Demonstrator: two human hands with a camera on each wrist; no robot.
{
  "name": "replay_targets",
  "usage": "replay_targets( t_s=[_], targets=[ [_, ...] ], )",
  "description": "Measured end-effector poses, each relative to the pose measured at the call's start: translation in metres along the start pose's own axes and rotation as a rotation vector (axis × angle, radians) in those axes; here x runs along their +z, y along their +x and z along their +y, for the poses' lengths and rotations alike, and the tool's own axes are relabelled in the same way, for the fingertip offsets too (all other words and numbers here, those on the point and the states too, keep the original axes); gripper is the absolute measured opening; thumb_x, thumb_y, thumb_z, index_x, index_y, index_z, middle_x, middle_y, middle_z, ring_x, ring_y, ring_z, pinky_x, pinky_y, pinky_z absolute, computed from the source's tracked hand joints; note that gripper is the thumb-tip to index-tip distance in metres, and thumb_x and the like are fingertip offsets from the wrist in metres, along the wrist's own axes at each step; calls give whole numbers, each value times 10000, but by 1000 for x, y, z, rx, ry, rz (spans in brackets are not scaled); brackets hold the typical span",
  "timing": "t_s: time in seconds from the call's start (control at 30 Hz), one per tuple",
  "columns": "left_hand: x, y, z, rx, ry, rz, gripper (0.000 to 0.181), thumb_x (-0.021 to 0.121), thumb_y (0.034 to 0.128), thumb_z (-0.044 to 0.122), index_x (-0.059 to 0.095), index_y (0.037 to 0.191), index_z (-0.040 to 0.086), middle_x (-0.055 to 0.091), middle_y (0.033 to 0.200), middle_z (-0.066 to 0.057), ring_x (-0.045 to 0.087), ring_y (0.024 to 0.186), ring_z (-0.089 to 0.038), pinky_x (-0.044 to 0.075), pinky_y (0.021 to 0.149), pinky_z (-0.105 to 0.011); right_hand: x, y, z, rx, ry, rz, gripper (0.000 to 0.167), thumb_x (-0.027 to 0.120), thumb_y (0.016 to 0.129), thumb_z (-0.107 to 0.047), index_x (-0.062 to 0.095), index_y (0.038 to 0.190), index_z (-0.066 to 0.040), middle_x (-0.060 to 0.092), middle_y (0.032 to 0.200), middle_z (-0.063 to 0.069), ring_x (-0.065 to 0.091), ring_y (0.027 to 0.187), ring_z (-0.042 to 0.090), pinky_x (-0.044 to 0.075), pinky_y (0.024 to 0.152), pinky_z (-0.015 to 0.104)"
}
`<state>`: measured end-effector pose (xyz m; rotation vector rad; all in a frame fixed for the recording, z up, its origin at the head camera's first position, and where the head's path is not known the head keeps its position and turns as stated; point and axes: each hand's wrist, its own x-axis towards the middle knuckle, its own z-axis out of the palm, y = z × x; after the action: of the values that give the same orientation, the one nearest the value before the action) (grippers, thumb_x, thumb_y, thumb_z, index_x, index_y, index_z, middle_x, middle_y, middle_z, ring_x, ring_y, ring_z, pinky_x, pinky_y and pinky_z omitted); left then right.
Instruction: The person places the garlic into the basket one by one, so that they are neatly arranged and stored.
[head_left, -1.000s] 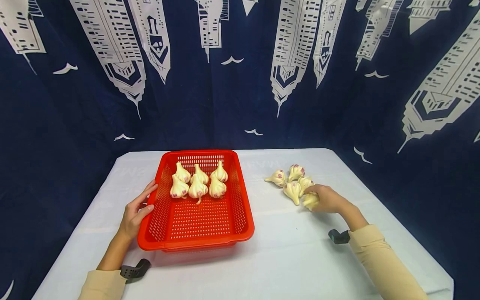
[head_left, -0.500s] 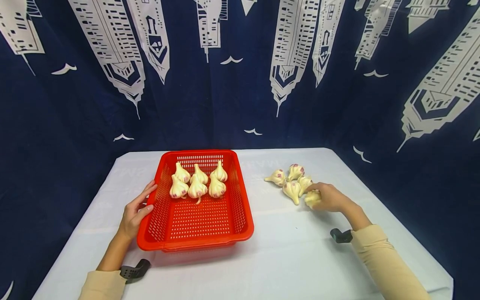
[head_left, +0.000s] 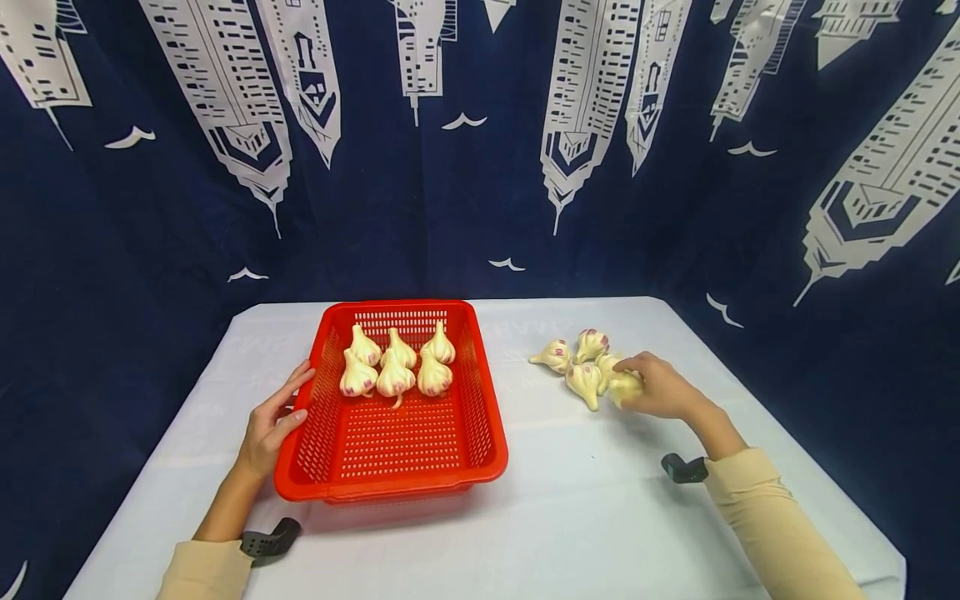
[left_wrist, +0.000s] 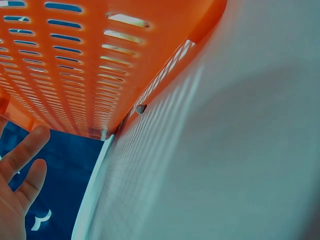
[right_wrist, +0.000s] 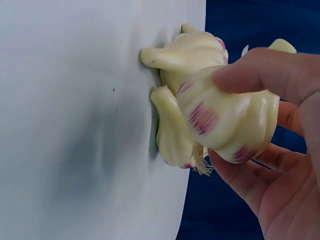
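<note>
A red basket [head_left: 405,483], perforated and tilted a little, holds several garlic bulbs [head_left: 395,377] toward its far end. My left hand [head_left: 264,429] rests against its left rim, fingers and thumb spread. Right of the basket, my right hand [head_left: 658,388] holds a garlic bulb [head_left: 625,388] beside a small group of other bulbs [head_left: 582,382]. In the right wrist view that held bulb [right_wrist: 227,117], purple-streaked with root hairs at its base, is between the thumb and fingers of my right hand [right_wrist: 280,135]. Fingers of my left hand [left_wrist: 22,175] are near the basket wall [left_wrist: 90,75].
A white cloth [head_left: 555,517] covers the table. Behind and around it hangs a dark blue curtain [head_left: 450,208] with white building prints. Dark bands are on both wrists, near the beige sleeves.
My right hand has risen slightly and moved a little right with the garlic bulb in its grip. My left hand and the basket have stayed about where they were.
</note>
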<state>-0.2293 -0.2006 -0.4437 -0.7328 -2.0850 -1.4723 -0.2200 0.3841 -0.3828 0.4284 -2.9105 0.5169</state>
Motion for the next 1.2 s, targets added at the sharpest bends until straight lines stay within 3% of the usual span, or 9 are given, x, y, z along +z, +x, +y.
replay_targets(
  t_s=[0.4,0.8,0.93,1.2],
  targets=[
    [0,1,0,-10,-11,2,541,518,839,21,538,1376,-44,428,1494,-220,575,912,-15,464,738,-128,-5,11,-15,-46,-5,68,534,785,721,-146,664,1211,31,597,1081,222,554,914,323,471,738,443],
    [0,0,-1,8,-26,1,528,507,839,2,538,1361,-70,428,1480,-255,585,908,-18,464,740,-128,-4,25,-32,-38,85,10,559,803,756,-169,628,1241,47,628,1091,189,604,937,322,541,772,436],
    [0,1,-3,11,-27,1,529,506,843,1,537,1366,-65,428,1485,-244,588,914,-12,469,744,-127,-6,33,-40,-69,134,17,541,804,765,-162,624,1223,61,654,1107,200,633,999,388,559,800,465],
    [0,0,-3,17,-24,6,529,509,839,-2,538,1364,-67,430,1480,-253,588,888,-12,477,728,-123,-7,46,-58,-69,202,30,546,806,779,-197,624,1227,58,669,1130,211,648,1016,385,555,818,477]
  ],
)
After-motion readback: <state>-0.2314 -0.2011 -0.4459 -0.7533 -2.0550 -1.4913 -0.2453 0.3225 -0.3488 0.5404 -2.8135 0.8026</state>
